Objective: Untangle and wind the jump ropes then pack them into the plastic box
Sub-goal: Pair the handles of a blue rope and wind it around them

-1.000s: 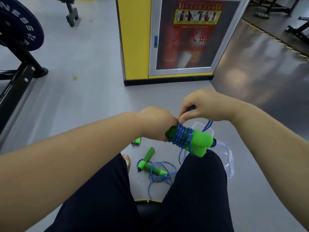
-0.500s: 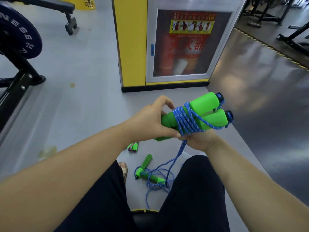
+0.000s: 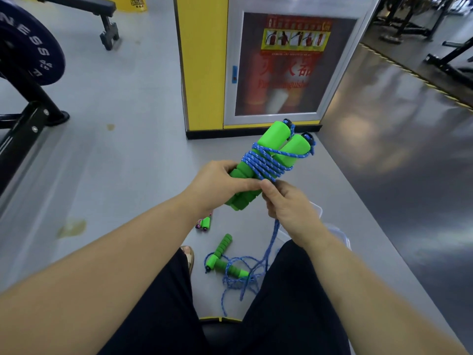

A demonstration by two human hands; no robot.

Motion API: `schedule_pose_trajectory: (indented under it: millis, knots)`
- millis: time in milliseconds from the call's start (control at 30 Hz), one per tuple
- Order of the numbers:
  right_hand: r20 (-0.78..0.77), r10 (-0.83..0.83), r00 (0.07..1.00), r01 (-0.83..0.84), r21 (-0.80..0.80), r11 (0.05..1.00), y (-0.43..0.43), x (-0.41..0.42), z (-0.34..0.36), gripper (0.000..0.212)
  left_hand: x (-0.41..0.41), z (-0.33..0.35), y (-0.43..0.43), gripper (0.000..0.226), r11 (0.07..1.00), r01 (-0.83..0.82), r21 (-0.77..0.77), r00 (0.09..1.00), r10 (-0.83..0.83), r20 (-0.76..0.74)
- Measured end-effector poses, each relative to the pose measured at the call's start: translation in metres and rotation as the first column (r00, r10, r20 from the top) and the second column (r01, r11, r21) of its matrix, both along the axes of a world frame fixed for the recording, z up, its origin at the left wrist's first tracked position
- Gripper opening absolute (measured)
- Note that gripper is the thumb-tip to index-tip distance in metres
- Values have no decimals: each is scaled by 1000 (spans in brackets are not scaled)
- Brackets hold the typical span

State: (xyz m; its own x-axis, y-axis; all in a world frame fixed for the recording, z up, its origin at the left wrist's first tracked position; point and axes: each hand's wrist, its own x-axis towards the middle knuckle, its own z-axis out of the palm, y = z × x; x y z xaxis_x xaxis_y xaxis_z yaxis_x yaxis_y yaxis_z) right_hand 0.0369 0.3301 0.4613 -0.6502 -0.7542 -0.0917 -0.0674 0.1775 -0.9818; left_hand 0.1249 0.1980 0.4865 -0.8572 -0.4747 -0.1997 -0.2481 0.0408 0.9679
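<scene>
bundle of 2 green handles is raised steeper than 0.5 s back, in the air ahead of the knees; left hand grips its lower end, right hand has come round from below and pinches the loose blue tail, so winding isn't done. plastic box mostly hidden behind the right arm; 2nd rope tangled on the floor, 3rd rope too small to read.

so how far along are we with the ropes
Done: nothing visibly packed; the plastic box is mostly hidden. In hand: one jump rope, mostly wound round its green handles, left hand gripping, right hand holding the loose tail. Left: a second rope tangled on the floor.
</scene>
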Motion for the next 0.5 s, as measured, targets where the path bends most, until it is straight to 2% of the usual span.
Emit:
schedule_pose_trajectory:
  millis: [133, 300, 400, 500]
  knots:
    - [114, -51, 992, 53, -15, 998, -2, 7, -6, 37, 8, 0, -4, 24, 987, 103, 126, 994, -105, 10]
    - [172, -94, 981, 105, -55, 993, -2, 9, -5, 36, 16, -5, -6, 45, 928, 267, 259, 957, -287, 42]
    - [194, -68, 979, 79, -50, 996, -3, 9, -2, 38, 17, -3, -11, 41, 922, 301, 244, 950, -312, 7]
    - [279, -47, 959, 65, -56, 996, -3, 7, -1, 39, 15, 2, -17, 37, 914, 359, 191, 928, -370, 30]
